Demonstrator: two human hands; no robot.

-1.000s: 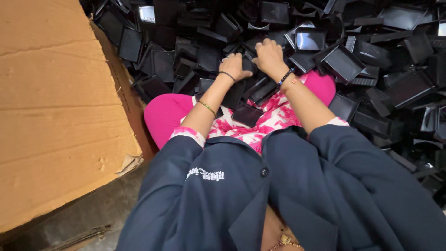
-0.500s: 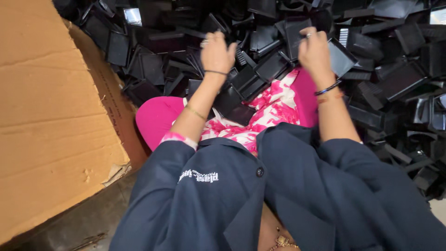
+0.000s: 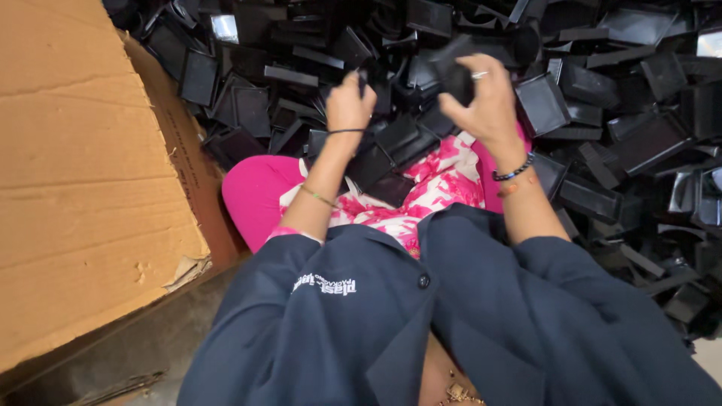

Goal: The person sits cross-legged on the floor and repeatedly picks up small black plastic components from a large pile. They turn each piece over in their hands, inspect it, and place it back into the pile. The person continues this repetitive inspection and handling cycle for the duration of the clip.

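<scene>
My left hand [image 3: 348, 101] is raised over the pile, its fingers closed around a small black plastic piece [image 3: 362, 77] that mostly hides in the grip. My right hand [image 3: 485, 98], with a ring and a dark bead bracelet, grips a larger black plastic part [image 3: 453, 74] held up at about the same height. Both hands hover above a heap of black plastic trays [image 3: 602, 113] that spreads across the top and right. My lap, in pink patterned cloth [image 3: 429, 188], carries a few more black pieces [image 3: 376, 162] just below my hands.
A large brown cardboard box [image 3: 83, 188] fills the left side, its torn flap edge close to my left knee. A dark blue jacket [image 3: 421, 323] covers the lower frame. Grey floor [image 3: 143, 346] shows at the bottom left.
Both hands have lifted off the lap and pile and moved apart, each coming up with a black piece. The view has shifted slightly.
</scene>
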